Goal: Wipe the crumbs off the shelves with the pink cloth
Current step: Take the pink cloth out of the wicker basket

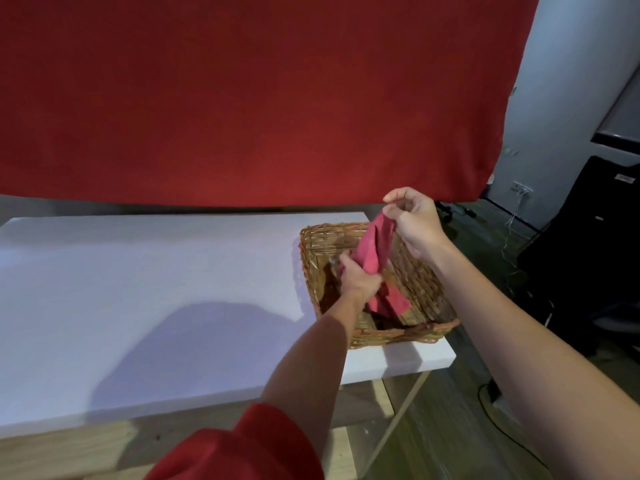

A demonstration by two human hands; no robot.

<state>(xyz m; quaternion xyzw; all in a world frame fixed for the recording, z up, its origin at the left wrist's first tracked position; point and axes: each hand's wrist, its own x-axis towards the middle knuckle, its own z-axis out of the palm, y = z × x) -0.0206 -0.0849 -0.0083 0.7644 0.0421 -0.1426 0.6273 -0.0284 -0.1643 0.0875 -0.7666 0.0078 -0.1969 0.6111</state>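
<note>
Since the pink cloth (374, 247) is strung between both hands, long axis running from the right hand (412, 220) pinching its top corner down to the left hand (356, 280) clutching its middle inside the basket (325, 231), I'd guess the lift goes straight up.

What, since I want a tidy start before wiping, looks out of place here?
The woven wicker basket sits at the white table's right edge, its near corner seeming to jut past it. The pink cloth hangs partly inside it. Nothing looks spilled or damaged.
</note>
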